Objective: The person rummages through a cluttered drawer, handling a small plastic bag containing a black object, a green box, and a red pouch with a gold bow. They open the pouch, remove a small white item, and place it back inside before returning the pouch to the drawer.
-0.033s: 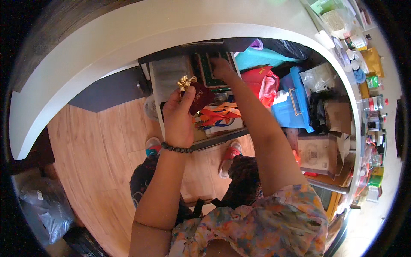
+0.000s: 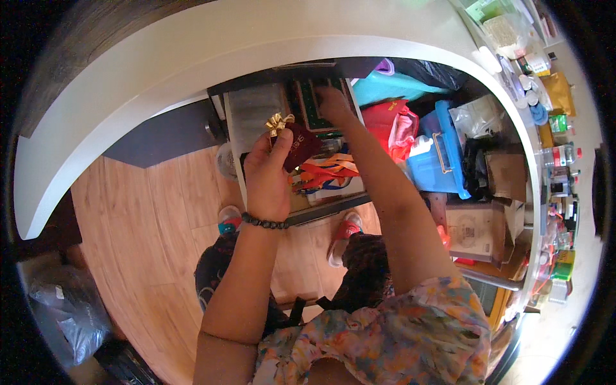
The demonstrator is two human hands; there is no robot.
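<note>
Pinched between the thumb and fingers of my left hand (image 2: 268, 168) is a small flat dark red pouch (image 2: 304, 146) with gold marks. A shiny gold ribbon bow (image 2: 280, 123) shows at my thumb, above the pouch's left edge. Both are over an open drawer (image 2: 235, 125). Farther back, my right hand (image 2: 332, 106) reaches down into the drawer, its fingers bunched over a dark green panel (image 2: 310, 115) with a reddish-brown border. Its fingertips are too dark to make out. Orange ribbons (image 2: 327, 169) lie in the drawer's near part, below the pouch.
Above the drawer curves a white desk edge (image 2: 256, 69). Right of it stand a red bag (image 2: 388, 122), a blue plastic bin (image 2: 436, 163) and a cardboard box (image 2: 471, 228). A grey cabinet door (image 2: 163, 138) is on the left. My feet are on the wooden floor (image 2: 141, 224).
My right forearm has shifted very slightly to the left. My left hand and the pouch look almost unmoved, with the pouch tilted a touch differently.
</note>
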